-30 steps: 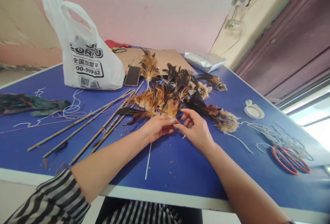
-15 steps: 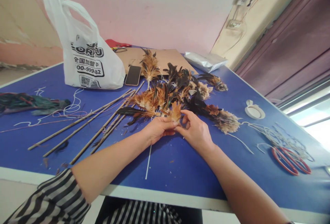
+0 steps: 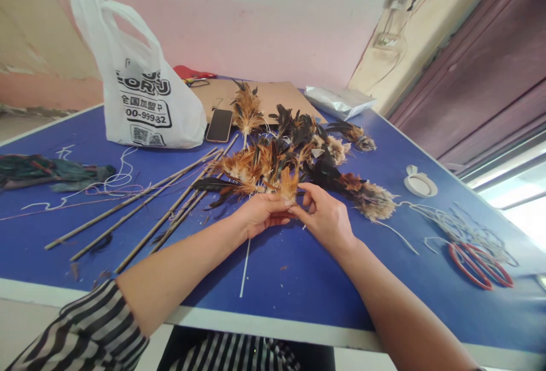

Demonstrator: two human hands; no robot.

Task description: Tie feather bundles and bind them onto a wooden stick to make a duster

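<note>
Orange-brown feathers (image 3: pixel 289 182) stand upright in a small tuft between my two hands. My left hand (image 3: pixel 265 213) is closed, pinching the tuft's base between thumb and fingers. Touching the same base from the other side is my right hand (image 3: pixel 325 214), its thumb and fingertips in a pinch and its other fingers curled. Just beyond lies a heap of brown feathers (image 3: pixel 247 167), with black feathers (image 3: pixel 294 123) behind it. A white strip (image 3: pixel 245 268) sticks out below my left wrist toward the table's front edge.
Thin sticks (image 3: pixel 128 206) lie left, near white string (image 3: pixel 121 174) and dark green strands (image 3: pixel 51 172). Behind are a white plastic bag (image 3: pixel 153 98), phone (image 3: pixel 219 125) and cardboard (image 3: pixel 281 95). Right are a feather bundle (image 3: pixel 375 200), tape roll (image 3: pixel 421 184), cord (image 3: pixel 460 226) and red-handled scissors (image 3: pixel 469 266).
My hands stay in nearly the same place. The feather tuft between them has tilted slightly to the left, and my right fingertips have shifted a little at its base.
</note>
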